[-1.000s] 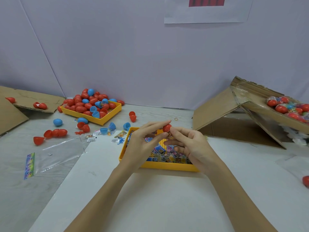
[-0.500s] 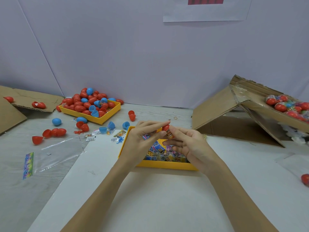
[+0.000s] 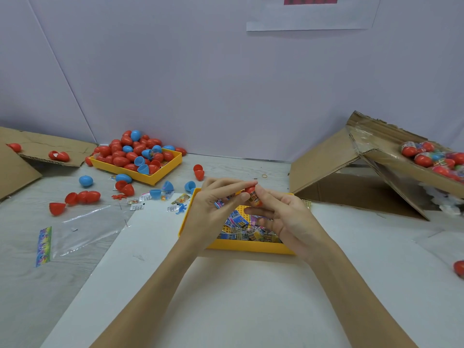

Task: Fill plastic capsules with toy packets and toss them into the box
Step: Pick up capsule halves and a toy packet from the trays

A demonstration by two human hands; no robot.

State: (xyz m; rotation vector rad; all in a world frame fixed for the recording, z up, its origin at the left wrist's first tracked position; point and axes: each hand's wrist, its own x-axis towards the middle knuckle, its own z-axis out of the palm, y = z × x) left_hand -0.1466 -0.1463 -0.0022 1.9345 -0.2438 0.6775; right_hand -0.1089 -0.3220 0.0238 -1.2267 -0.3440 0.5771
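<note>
Red plastic shows between the 2 hands: a small red capsule (image 3: 250,190) is held up over the near yellow tray (image 3: 251,248), and an orange toy packet (image 3: 255,199) sticks out under it. The left hand (image 3: 216,209) pinches the capsule with its fingertips, and more little packets peek out from under its curled fingers. The right hand (image 3: 283,219) has its thumb on the packet, and its other fingers are loosely bent below. Since 1 second ago the hands have pulled closer together, and the left fingers, which were straight, are now bent in. The orange packet now shows more under the capsule. The near tray holds a heap of bright toy packets (image 3: 241,226). Far to the left, the second yellow tray (image 3: 140,177) is piled with red and blue capsules, and some loose ones lie on the table near it. On the right, the cardboard box (image 3: 376,156) leans open with filled capsules (image 3: 431,156) inside. A clear plastic bag (image 3: 82,229) lies flat on the left.
</note>
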